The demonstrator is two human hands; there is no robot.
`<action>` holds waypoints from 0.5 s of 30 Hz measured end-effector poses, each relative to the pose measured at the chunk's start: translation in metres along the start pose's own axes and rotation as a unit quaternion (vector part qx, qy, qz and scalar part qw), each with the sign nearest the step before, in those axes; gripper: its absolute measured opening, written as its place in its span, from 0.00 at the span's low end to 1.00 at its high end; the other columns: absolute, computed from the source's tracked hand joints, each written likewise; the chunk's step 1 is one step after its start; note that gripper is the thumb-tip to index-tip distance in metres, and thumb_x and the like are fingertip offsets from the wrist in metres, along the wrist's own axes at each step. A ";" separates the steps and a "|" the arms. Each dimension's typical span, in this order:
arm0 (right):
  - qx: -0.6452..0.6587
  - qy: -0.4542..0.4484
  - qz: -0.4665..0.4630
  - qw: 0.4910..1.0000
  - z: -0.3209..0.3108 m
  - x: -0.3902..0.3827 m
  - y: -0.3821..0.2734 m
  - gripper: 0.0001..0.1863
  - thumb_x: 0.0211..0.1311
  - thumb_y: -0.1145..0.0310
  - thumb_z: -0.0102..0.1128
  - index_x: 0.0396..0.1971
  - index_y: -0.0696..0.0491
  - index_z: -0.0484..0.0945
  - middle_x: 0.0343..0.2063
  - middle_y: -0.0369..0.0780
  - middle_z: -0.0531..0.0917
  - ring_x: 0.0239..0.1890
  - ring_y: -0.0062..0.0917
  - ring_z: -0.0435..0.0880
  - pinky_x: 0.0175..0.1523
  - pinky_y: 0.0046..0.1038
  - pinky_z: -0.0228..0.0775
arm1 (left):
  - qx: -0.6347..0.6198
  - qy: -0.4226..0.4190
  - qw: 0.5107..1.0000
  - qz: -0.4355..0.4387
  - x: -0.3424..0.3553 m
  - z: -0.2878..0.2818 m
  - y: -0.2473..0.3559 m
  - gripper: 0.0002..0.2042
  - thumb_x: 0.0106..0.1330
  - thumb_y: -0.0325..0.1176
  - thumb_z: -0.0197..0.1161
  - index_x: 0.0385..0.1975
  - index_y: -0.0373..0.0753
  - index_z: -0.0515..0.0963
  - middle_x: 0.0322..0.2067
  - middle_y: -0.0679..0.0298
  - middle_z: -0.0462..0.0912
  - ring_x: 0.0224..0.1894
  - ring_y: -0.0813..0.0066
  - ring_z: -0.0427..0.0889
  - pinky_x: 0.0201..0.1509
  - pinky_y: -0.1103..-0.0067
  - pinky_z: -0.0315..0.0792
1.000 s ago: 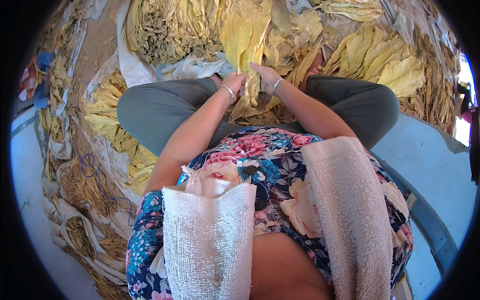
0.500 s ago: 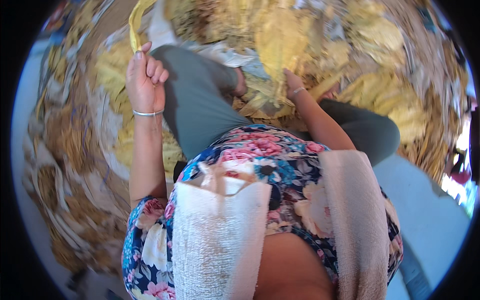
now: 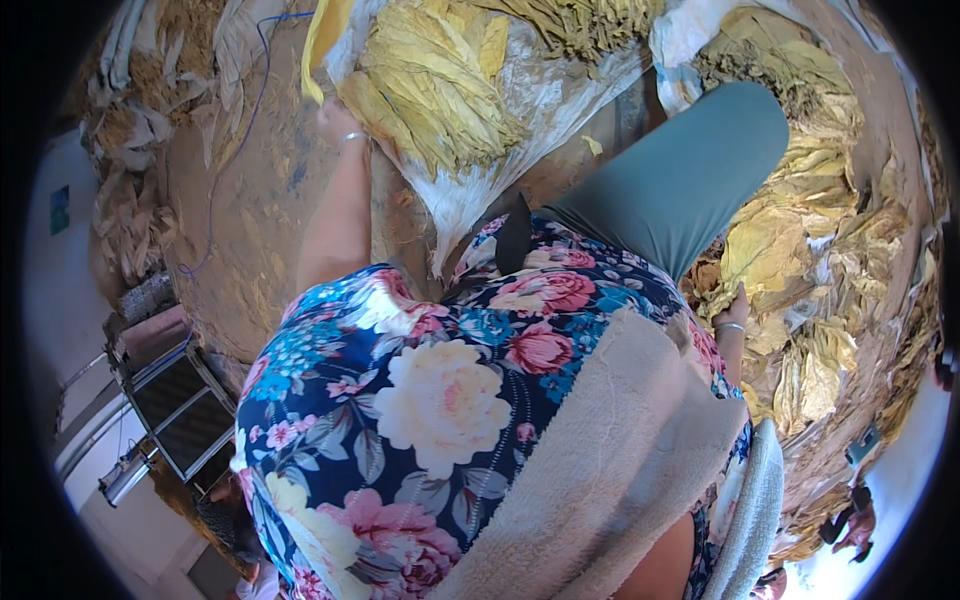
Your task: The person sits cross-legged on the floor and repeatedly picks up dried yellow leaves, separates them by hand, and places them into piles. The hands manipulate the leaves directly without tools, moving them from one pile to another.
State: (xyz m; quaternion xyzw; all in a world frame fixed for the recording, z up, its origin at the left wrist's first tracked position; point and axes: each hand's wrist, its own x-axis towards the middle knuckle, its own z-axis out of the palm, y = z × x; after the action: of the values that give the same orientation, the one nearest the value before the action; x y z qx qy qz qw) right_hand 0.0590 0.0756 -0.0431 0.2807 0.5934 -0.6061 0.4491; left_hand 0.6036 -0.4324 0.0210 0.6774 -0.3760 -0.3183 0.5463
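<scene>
At the upper left, my left hand (image 3: 340,120) is stretched out, closed on the lower end of a long, narrow yellow tobacco leaf (image 3: 322,48). The hand is slightly blurred. My right hand (image 3: 735,306), low on the right beyond my knee, has its fingers closed at the stem end of a broad yellow tobacco leaf (image 3: 755,255). Part of that forearm is hidden by my clothing. Beside my left hand, a heap of dried yellow leaves (image 3: 440,95) lies on a white plastic sheet (image 3: 455,200).
More leaves (image 3: 815,375) are piled along the right. Darker leaf bundles (image 3: 585,25) lie at the top. A thin blue cord (image 3: 238,150) crosses the brown ground cover (image 3: 265,210) on the left. A metal-framed object (image 3: 180,405) stands at the lower left; people are at the lower right.
My view has swung to the left, with my body turned. The left hand still has the narrow leaf, now farther out; the right hand now appears low at the right with a leaf.
</scene>
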 end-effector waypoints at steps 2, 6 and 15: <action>0.001 0.004 -0.026 1.000 -0.023 0.011 -0.003 0.17 0.57 0.58 0.45 0.41 0.53 0.71 0.38 0.39 0.77 0.39 0.32 0.76 0.45 0.36 0.67 | -0.026 0.018 0.993 -0.110 -0.028 0.001 -0.015 0.11 0.57 0.35 0.41 0.35 0.38 0.68 0.13 0.64 0.67 0.11 0.76 0.63 0.12 0.82 0.59; -0.060 0.035 -0.013 0.998 0.008 -0.026 -0.013 0.18 0.58 0.58 0.44 0.42 0.54 0.71 0.39 0.39 0.77 0.40 0.32 0.75 0.47 0.34 0.66 | -0.032 0.012 0.977 -0.211 -0.032 -0.034 -0.052 0.12 0.58 0.35 0.40 0.33 0.36 0.68 0.15 0.63 0.68 0.11 0.75 0.65 0.11 0.81 0.61; -0.058 -0.002 -0.019 0.998 0.022 -0.046 -0.012 0.18 0.59 0.59 0.44 0.44 0.55 0.69 0.39 0.39 0.77 0.40 0.31 0.75 0.47 0.34 0.66 | -0.053 0.102 0.991 -0.060 0.020 0.004 -0.009 0.13 0.59 0.35 0.40 0.32 0.32 0.68 0.16 0.63 0.68 0.14 0.75 0.66 0.15 0.80 0.62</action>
State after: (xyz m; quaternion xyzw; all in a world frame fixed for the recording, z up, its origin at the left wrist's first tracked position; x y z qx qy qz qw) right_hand 0.0727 0.0621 0.0057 0.2421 0.6319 -0.5798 0.4538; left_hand 0.6120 -0.4502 0.0114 0.6976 -0.2593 -0.2991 0.5973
